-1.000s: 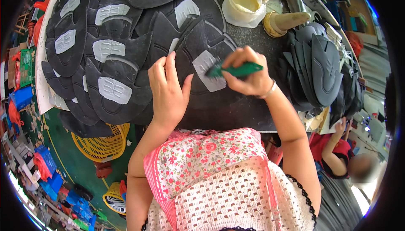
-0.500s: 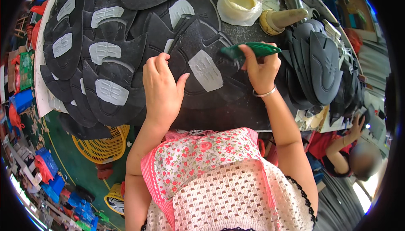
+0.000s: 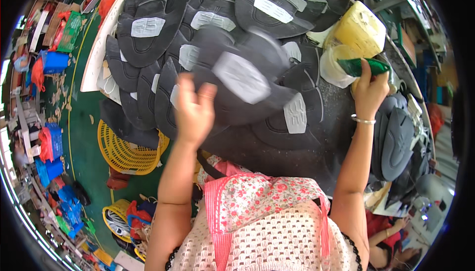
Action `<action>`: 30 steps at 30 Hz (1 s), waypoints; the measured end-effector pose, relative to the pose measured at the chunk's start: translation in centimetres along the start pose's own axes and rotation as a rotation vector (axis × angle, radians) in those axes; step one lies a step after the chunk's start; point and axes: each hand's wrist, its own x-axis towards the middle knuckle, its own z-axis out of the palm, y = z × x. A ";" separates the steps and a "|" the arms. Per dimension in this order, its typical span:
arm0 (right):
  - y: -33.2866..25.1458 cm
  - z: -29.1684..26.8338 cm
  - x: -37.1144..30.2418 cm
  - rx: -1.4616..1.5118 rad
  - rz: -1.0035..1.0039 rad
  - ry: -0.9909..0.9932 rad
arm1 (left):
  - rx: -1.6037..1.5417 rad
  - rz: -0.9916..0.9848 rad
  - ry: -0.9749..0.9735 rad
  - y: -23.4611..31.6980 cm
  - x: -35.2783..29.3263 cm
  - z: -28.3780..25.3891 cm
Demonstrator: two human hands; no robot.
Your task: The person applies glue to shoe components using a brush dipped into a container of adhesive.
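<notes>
My right hand grips a green brush with its tip at the mouth of a whitish pot; the bristles are hidden. My left hand is smeared by motion beside a black shoe-upper piece with a grey patch. That piece is blurred too, tilted over the others, and whether my fingers touch it cannot be made out. Below it, to the right, another black shoe-upper piece with a grey patch lies on the dark work surface.
Overlapping black upper pieces cover the left and far side of the table. A yellow container stands behind the pot. Dark grey pieces are stacked at the right. Yellow baskets are on the floor at left; a co-worker's arm shows lower right.
The brush has moved from beside the upper piece to the pot. A patched piece is now in blurred motion near my left hand, which was resting on the pieces. The view has shifted.
</notes>
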 end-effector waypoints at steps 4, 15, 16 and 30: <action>-0.1 -0.9 -0.6 -0.018 -0.014 0.064 | 0.010 -0.220 0.323 -8.5 5.3 -9.1; -3.0 -3.9 -3.0 0.775 0.416 -0.380 | 0.188 0.447 -0.198 4.1 -1.2 4.4; -3.5 -3.5 -3.6 0.888 0.368 -0.440 | 0.245 0.409 -0.278 4.4 -2.8 5.8; -2.4 -0.2 -7.7 0.807 -0.184 -0.555 | 0.293 0.387 -0.390 4.0 -4.4 6.9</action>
